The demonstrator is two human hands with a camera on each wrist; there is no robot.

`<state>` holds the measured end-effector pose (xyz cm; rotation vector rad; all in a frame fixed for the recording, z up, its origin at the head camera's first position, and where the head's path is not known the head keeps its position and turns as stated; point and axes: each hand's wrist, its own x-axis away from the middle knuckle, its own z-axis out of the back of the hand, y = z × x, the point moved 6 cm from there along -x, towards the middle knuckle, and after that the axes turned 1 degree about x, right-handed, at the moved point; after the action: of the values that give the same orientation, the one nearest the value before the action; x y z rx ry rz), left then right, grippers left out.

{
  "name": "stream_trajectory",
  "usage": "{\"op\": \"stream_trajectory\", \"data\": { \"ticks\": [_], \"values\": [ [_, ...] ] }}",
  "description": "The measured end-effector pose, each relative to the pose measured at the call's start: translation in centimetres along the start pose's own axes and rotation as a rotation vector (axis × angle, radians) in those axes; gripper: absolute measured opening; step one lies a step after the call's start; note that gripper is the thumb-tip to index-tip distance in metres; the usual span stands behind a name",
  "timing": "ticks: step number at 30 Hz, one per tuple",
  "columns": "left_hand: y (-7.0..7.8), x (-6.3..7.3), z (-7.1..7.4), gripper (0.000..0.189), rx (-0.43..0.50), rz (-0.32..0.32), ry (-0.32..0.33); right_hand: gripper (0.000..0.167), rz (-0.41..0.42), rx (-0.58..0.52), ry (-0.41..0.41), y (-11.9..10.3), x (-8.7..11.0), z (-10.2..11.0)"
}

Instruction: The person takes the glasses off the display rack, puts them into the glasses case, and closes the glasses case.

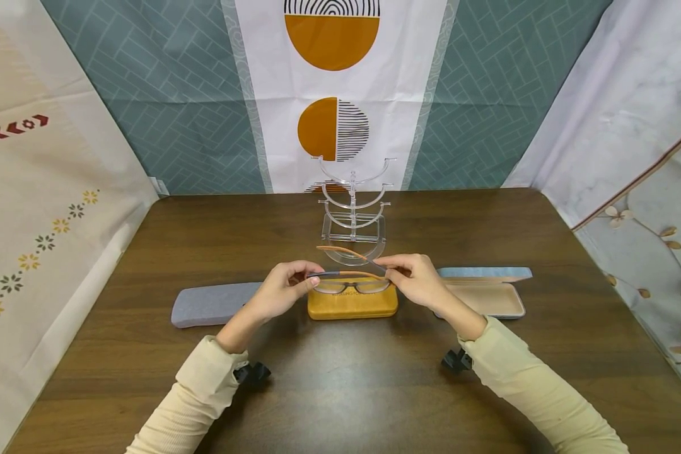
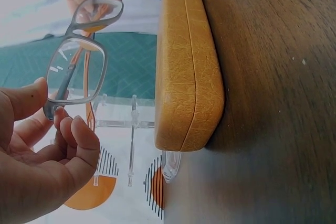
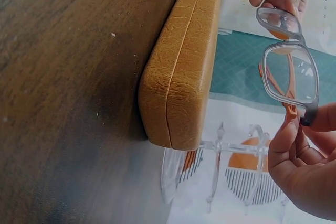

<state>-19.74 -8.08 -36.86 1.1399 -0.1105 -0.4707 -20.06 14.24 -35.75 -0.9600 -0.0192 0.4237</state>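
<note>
A pair of eyeglasses [image 1: 350, 286] with a grey front and orange temples is up in the air, temples unfolded and pointing toward the back. My left hand [image 1: 284, 287] pinches the frame's left end between thumb and fingers. At the opposite end, near the hinge, my right hand [image 1: 414, 277] pinches it too. Just below the lenses a closed mustard-yellow glasses case [image 1: 352, 308] lies on the table. Both wrist views show the glasses' front [image 2: 104, 65] [image 3: 264, 66] held above and behind that case, apart from it.
Behind the yellow case stands a clear tiered glasses stand [image 1: 353, 214]. To the left lies a closed grey case [image 1: 212, 304], partly hidden by my left hand. An open case [image 1: 485, 296] with pale lining and blue lid is at the right. Fabric hangs around the wooden table [image 1: 340, 378].
</note>
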Motion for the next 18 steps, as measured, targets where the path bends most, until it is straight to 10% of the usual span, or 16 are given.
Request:
{"op": "stream_trajectory", "data": {
  "ticks": [18],
  "values": [
    [0.24, 0.31, 0.35, 0.017, 0.016, 0.002, 0.025, 0.028, 0.053, -0.006, -0.056, -0.6, 0.07, -0.28]
  ]
}}
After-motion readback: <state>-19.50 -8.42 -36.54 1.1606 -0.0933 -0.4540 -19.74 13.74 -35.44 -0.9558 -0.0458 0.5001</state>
